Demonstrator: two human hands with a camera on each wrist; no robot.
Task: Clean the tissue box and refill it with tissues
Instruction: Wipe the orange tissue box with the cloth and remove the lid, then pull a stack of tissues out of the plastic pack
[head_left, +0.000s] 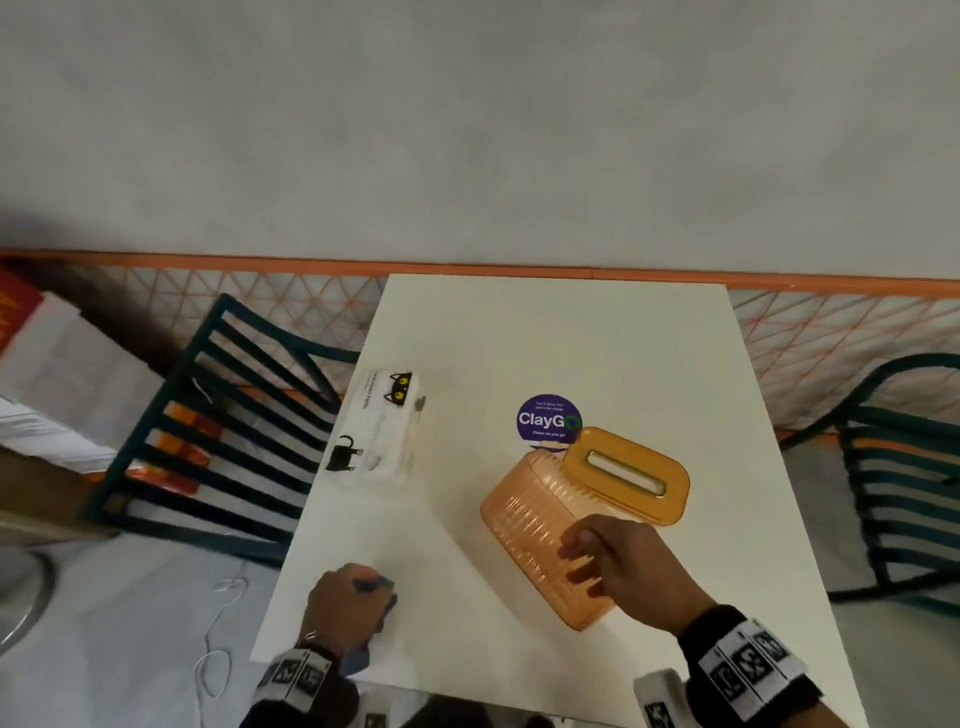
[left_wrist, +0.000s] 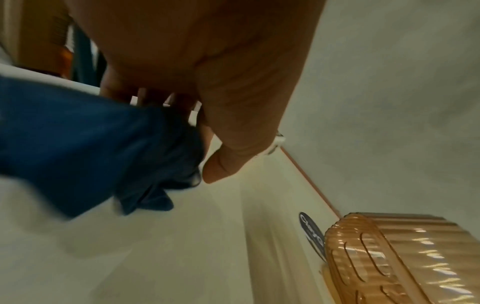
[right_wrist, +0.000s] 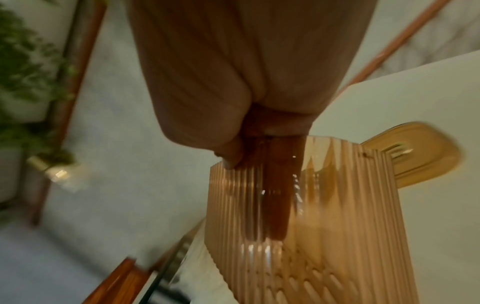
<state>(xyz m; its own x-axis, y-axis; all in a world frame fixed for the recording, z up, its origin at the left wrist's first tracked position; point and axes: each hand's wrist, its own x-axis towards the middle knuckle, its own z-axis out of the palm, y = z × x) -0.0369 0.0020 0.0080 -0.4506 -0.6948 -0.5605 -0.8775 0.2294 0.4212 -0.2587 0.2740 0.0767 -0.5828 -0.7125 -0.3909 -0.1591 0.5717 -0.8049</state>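
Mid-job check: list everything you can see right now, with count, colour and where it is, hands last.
tissue box body: 1, ribbed translucent orange, lid off, near right of table, gripped at its rim
lid: 1, amber with slot, leaning behind the box body
tissue pack: 1, white with black cat prints, left table edge
cloth: 1, blue, near left edge of table
sticker: 1, purple round, table centre
table: 1, white
chairs: 2, dark slatted, left and right of table
left hand: holds the cloth
right hand: grips the box wall, fingers inside, thumb outside
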